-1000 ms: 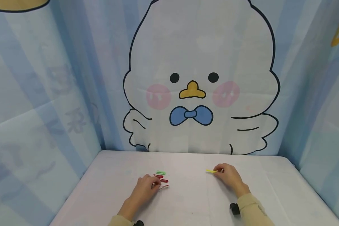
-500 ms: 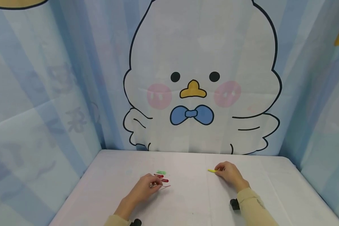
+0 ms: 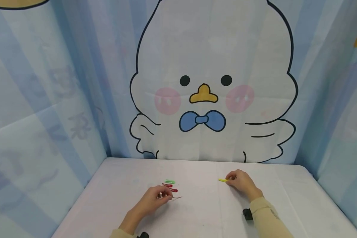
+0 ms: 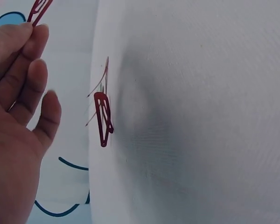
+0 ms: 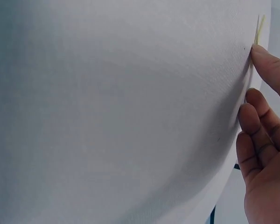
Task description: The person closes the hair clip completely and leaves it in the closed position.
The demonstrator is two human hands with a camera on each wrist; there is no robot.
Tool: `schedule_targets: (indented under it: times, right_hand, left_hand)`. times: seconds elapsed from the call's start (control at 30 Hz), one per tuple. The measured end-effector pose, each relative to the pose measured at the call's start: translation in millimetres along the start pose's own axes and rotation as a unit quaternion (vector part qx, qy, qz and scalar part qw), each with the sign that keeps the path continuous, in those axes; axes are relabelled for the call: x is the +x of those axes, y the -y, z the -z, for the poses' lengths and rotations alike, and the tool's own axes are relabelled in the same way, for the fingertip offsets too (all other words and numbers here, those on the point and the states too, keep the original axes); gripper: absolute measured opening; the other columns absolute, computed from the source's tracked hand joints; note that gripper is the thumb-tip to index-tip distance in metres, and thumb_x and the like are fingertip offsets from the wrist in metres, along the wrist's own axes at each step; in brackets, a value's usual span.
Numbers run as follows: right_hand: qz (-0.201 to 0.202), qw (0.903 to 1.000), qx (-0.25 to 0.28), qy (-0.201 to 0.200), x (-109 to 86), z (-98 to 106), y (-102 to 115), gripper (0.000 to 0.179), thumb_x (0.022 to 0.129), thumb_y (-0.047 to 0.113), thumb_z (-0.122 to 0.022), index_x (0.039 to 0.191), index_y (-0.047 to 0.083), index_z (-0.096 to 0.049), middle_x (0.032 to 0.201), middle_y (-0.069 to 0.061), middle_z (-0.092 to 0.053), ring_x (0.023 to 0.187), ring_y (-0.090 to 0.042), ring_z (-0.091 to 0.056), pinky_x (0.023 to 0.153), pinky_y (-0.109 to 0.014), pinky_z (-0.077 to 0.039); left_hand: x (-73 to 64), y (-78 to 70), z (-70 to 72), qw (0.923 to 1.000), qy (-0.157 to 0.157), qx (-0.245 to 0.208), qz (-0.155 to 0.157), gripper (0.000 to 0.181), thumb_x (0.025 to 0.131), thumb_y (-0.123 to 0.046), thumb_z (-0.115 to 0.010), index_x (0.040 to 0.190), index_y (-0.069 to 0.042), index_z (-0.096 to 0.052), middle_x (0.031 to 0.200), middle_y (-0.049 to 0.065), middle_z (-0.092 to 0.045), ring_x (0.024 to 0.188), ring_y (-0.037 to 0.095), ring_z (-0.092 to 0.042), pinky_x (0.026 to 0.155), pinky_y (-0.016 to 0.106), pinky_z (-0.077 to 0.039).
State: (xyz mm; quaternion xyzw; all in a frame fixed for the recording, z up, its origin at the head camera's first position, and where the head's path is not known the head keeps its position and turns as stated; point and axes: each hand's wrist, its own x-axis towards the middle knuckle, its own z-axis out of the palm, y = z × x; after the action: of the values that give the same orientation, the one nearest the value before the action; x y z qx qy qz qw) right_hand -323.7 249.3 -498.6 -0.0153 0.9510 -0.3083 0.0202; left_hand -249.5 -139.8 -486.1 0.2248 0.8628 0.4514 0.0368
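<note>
Between thumb and forefinger, the left hand [image 3: 155, 199] pinches a red snap hair clip [image 4: 39, 9], held above the table in the left wrist view. Just beyond that hand lie two more red hair clips [image 3: 174, 190] and a green hair clip [image 3: 170, 181]. One red clip [image 4: 102, 119] shows its frame and tongue spread apart; thin prongs of others overlap behind it. Over on the right, the right hand [image 3: 242, 183] pinches one end of a yellow hair clip [image 3: 223, 180] at the tabletop. In the right wrist view only the yellow clip's tip [image 5: 260, 30] shows past the thumb.
A white-covered table [image 3: 196, 215] spans the space before the person. A printed cloth backdrop [image 3: 202, 142] rises at its far edge, and striped curtains [image 3: 32, 115] flank both sides. Black wrist cameras [image 3: 247, 214] sit on the forearms.
The left hand has come slightly right and toward the person with the red clip, drawing it off the pile. The right hand and yellow clip stay nearly still.
</note>
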Motion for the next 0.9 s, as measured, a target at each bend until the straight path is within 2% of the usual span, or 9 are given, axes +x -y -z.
schedule_targets:
  times: [0.17,0.3,0.6,0.9]
  right_hand:
    - [-0.004,1.0000,-0.002,0.003,-2.4,2.9,-0.1,0.010,0.088,0.009,-0.077,0.098,0.008,-0.074,0.093,-0.006,-0.058,0.084,-0.024,-0.051,0.076,-0.042,-0.046]
    - [0.003,1.0000,0.000,-0.001,-6.6,5.9,-0.5,0.012,0.088,0.009,-0.077,0.099,0.008,-0.074,0.094,-0.006,-0.059,0.084,-0.024,-0.051,0.076,-0.042,-0.046]
    - [0.049,0.9983,0.017,-0.027,-18.0,13.0,0.6,0.018,0.088,0.012,-0.077,0.105,0.006,-0.074,0.097,-0.005,-0.062,0.085,-0.022,-0.054,0.072,-0.038,-0.046]
    - [0.078,0.9952,0.018,-0.057,-25.7,18.1,15.8,0.023,0.090,0.017,-0.077,0.110,0.006,-0.073,0.101,-0.004,-0.066,0.088,-0.021,-0.055,0.070,-0.035,-0.045]
  left_hand:
    - [-1.5,-4.4,-1.3,0.9989,0.002,-0.044,0.014,0.005,0.095,-0.008,-0.070,0.097,-0.012,-0.071,0.090,-0.005,-0.064,0.084,0.016,-0.057,0.075,0.027,-0.050]
    - [-1.3,-7.6,-1.2,0.9978,0.003,-0.067,0.001,0.003,0.095,-0.009,-0.070,0.098,-0.010,-0.071,0.091,-0.003,-0.065,0.086,0.017,-0.058,0.077,0.029,-0.051]
    - [-1.3,-15.1,2.6,0.9940,-0.005,-0.107,-0.020,0.006,0.096,-0.011,-0.069,0.099,-0.006,-0.071,0.097,0.000,-0.068,0.088,0.018,-0.061,0.077,0.028,-0.051]
    - [-2.1,-25.2,2.0,0.9888,-0.015,-0.148,-0.012,0.011,0.096,-0.010,-0.069,0.102,-0.001,-0.070,0.099,0.007,-0.071,0.090,0.019,-0.063,0.076,0.026,-0.051]
